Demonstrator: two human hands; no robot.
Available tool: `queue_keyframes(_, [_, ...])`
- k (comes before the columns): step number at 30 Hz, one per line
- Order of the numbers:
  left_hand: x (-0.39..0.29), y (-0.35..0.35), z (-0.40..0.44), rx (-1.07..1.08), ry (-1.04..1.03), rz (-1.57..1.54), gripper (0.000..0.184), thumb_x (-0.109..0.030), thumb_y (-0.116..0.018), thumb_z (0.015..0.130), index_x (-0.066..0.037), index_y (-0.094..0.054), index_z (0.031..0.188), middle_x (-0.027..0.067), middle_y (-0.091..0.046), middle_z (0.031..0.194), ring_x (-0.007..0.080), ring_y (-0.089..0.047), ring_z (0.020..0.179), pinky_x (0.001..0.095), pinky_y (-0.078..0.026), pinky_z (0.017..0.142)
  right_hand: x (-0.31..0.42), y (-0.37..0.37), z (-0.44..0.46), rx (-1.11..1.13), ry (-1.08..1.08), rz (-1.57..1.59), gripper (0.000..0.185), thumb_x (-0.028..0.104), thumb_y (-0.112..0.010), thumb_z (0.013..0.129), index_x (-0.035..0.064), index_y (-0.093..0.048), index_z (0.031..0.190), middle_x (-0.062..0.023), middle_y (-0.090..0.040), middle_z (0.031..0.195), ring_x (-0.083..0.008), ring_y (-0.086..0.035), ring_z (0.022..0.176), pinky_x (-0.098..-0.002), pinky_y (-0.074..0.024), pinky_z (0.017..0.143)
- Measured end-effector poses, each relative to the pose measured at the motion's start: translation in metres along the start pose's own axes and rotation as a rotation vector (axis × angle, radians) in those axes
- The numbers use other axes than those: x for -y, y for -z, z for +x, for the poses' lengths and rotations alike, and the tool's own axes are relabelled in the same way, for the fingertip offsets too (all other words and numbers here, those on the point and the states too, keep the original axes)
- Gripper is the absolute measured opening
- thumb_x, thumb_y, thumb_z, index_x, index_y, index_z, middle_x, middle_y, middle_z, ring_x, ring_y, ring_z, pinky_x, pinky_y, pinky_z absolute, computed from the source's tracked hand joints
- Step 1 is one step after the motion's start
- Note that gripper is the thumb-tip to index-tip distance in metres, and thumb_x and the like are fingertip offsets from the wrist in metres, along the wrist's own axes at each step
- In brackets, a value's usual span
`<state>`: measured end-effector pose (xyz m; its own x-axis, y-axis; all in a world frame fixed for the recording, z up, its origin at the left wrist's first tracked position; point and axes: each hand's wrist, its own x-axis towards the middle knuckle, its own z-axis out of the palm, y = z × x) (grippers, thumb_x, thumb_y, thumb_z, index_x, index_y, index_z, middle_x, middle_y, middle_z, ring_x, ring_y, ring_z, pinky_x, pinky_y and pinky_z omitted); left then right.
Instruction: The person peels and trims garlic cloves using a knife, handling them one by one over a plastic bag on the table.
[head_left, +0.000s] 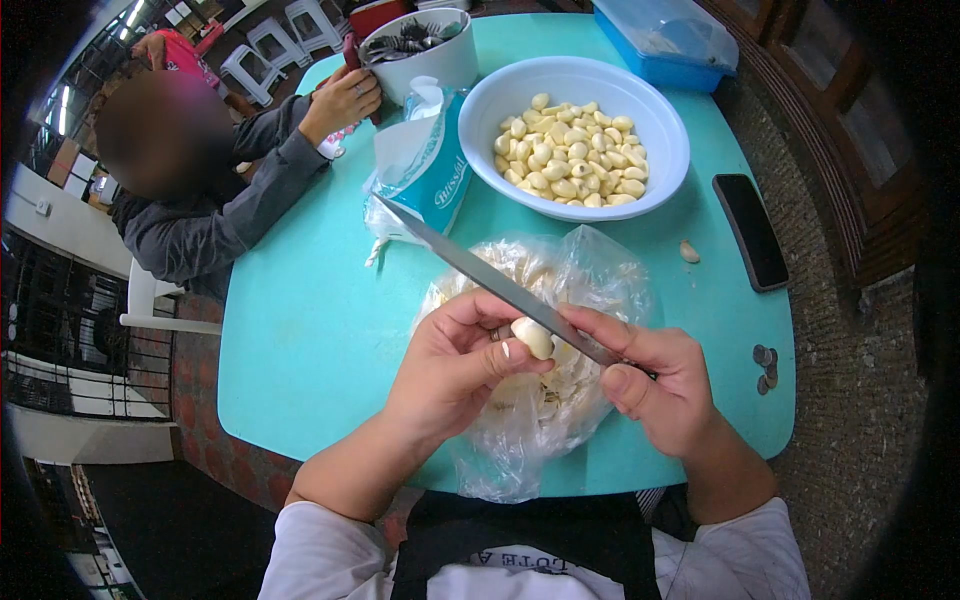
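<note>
Between the thumb and fingers of my left hand (455,360) is a pale garlic clove (533,338). My right hand (655,375) grips a knife (490,280) near the base of its blade, and the long blade slants up and left, passing just over the clove. Its handle is mostly hidden by my fingers. Below both hands lies a clear plastic bag (600,275) with garlic and papery skins in it. Beyond the bag stands a light blue basin (670,150) holding many peeled garlic cloves (570,150).
On the turquoise table (290,350) are a tissue pack (435,180), a white bucket (440,65) of dark-handled utensils, a blue box (665,45), a phone (750,232), coins (765,368) and a loose clove (689,251). Another person's hands (340,100) rest at the far left edge.
</note>
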<state>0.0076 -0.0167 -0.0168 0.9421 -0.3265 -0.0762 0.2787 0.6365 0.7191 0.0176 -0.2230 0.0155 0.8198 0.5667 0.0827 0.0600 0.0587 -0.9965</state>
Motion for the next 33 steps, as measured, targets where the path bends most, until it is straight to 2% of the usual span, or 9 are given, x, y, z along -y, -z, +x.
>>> queue_keyframes(3, [-0.002, -0.003, 0.0, -0.009, 0.01, 0.001, 0.027, 0.0, -0.061, 0.079, 0.001, -0.053, 0.104, 0.0117, -0.057, 0.103, 0.0198, -0.058, 0.094, 0.0344, -0.052, 0.08, 0.002, 0.001, -0.001, 0.001, -0.049, 0.017, 0.041, 0.012, -0.054, 0.086, -0.0034, -0.046, 0.124, -0.0131, -0.063, 0.098, -0.0102, -0.056, 0.087, -0.0241, -0.0436, 0.078])
queue_keyframes(10, [0.0, -0.003, -0.002, -0.023, -0.068, 0.074, 0.034, 0.002, -0.063, 0.076, 0.0, -0.051, 0.108, 0.0106, -0.056, 0.103, 0.0194, -0.056, 0.096, 0.0348, -0.049, 0.083, -0.007, 0.0, 0.002, 0.05, 0.117, -0.03, 0.042, 0.01, -0.055, 0.085, -0.0038, -0.046, 0.123, -0.0176, -0.06, 0.108, -0.014, -0.056, 0.097, -0.0272, -0.0421, 0.085])
queue_keyframes(13, [0.002, -0.003, 0.001, -0.048, -0.101, 0.066, 0.038, 0.004, -0.063, 0.075, -0.001, -0.05, 0.11, 0.0097, -0.056, 0.103, 0.019, -0.056, 0.096, 0.0327, -0.048, 0.084, -0.005, 0.001, 0.001, 0.047, 0.08, -0.015, 0.042, 0.01, -0.054, 0.085, -0.0037, -0.046, 0.124, -0.0174, -0.06, 0.108, -0.0137, -0.055, 0.098, -0.0269, -0.0418, 0.085])
queue_keyframes(20, [-0.001, -0.006, 0.004, -0.086, -0.078, -0.012, 0.039, 0.007, -0.062, 0.074, -0.001, -0.048, 0.109, 0.0089, -0.056, 0.103, 0.0182, -0.057, 0.096, 0.0309, -0.047, 0.084, -0.003, -0.001, -0.002, -0.038, -0.023, 0.071, 0.042, 0.011, -0.053, 0.087, -0.0033, -0.045, 0.125, -0.0143, -0.061, 0.106, -0.0116, -0.054, 0.094, -0.0257, -0.0423, 0.083])
queue_keyframes(27, [0.0, -0.007, 0.003, -0.038, -0.019, -0.023, 0.035, 0.004, -0.063, 0.074, -0.002, -0.049, 0.106, 0.0095, -0.056, 0.103, 0.0183, -0.056, 0.096, 0.0331, -0.047, 0.084, -0.001, -0.002, -0.001, -0.008, -0.038, 0.1, 0.042, 0.012, -0.053, 0.087, -0.003, -0.045, 0.125, -0.0111, -0.062, 0.102, -0.0088, -0.053, 0.088, -0.0237, -0.0423, 0.079])
queue_keyframes(33, [0.002, -0.002, 0.005, -0.072, -0.08, -0.036, 0.034, 0.004, -0.062, 0.074, -0.002, -0.049, 0.105, 0.0086, -0.055, 0.101, 0.017, -0.056, 0.093, 0.0315, -0.047, 0.083, 0.004, 0.0, -0.005, 0.063, -0.107, 0.078, 0.041, 0.012, -0.053, 0.087, -0.0026, -0.046, 0.125, -0.0073, -0.062, 0.094, -0.0062, -0.051, 0.079, -0.0215, -0.0419, 0.074])
